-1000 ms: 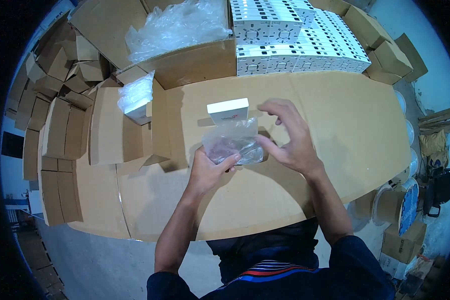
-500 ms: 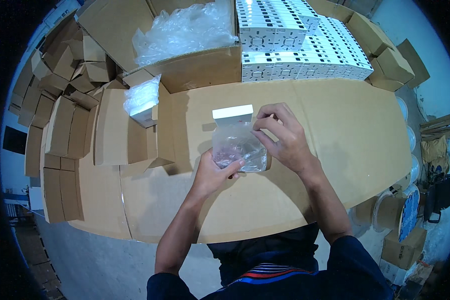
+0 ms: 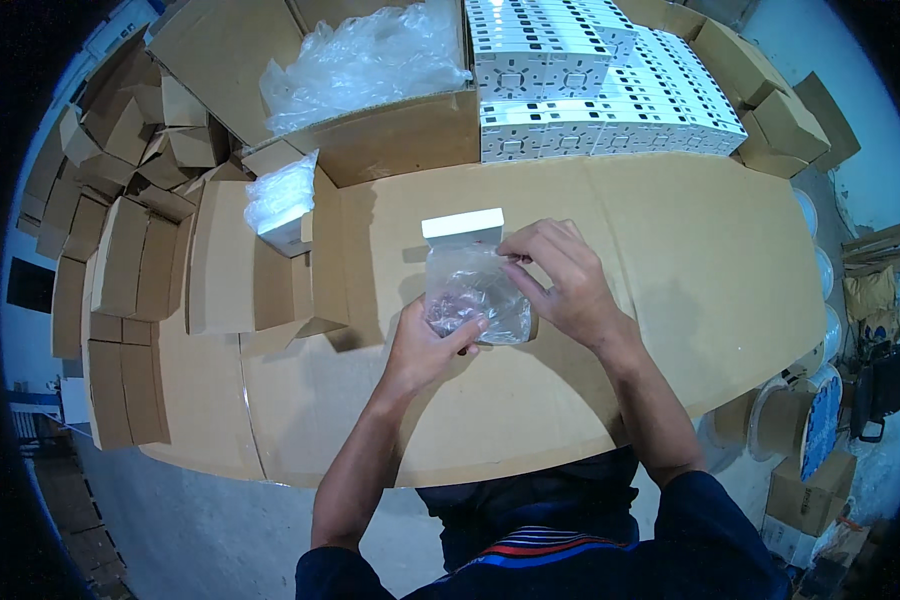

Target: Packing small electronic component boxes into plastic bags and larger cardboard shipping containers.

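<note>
A white box [image 3: 463, 226] sticks out from the top of a clear plastic bag [image 3: 482, 300] in front of me. What lies lower in the bag is blurred by the shiny film. My left hand [image 3: 432, 345] is closed on the bag's lower left side, its thumb pressed across the front. At the bag's upper right edge, my right hand [image 3: 562, 278] pinches the film between thumb and bent fingers. Further left, a cardboard carton [image 3: 232, 262] lies with its flaps spread, holding white boxes wrapped in clear film [image 3: 282, 195].
Behind the cardboard-covered table [image 3: 710, 270] stands a large carton [image 3: 400, 140] full of clear plastic bags [image 3: 370, 65]. Beside it are stacked rows of white boxes [image 3: 610, 130]. Empty cartons [image 3: 130, 255] crowd the left side. Spools [image 3: 820, 425] stand off the right edge.
My right hand has shifted slightly left and down along the bag's upper edge, and its fingers are bent more closely together. My left hand keeps its hold.
</note>
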Action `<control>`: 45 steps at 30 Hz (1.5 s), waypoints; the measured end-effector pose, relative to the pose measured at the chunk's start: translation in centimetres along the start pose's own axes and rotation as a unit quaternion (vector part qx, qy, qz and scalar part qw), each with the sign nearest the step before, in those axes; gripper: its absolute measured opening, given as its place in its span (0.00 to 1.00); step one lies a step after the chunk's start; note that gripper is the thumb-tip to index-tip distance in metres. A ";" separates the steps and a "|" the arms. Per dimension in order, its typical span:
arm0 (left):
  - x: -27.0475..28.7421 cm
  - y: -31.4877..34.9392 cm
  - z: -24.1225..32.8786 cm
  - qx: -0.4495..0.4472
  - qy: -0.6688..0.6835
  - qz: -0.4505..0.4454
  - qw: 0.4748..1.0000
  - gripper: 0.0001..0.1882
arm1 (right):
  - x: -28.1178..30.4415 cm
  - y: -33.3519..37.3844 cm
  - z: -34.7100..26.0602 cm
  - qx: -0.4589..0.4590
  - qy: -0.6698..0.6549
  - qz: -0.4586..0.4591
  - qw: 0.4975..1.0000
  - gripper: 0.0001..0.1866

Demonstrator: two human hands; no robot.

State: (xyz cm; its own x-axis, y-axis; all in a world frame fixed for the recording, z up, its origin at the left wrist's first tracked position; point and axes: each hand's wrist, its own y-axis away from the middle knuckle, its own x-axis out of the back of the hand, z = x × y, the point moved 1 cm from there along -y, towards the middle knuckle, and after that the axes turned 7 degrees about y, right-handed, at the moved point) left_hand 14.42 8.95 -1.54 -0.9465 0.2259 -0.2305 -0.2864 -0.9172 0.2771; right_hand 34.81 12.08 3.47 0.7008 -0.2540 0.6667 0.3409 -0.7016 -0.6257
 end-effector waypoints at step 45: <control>0.3 0.8 0.4 -0.091 -0.115 0.006 0.989 0.27 | 1.7 -3.6 -2.1 0.039 -0.227 -0.344 0.910 0.07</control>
State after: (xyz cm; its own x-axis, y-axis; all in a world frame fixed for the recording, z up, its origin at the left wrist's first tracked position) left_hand 13.83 8.43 -1.02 -0.9646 0.2636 -0.0035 -0.2626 -0.9596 0.1009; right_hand 33.48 12.80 7.71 0.4851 0.5425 0.6858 0.8282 -0.5369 -0.1610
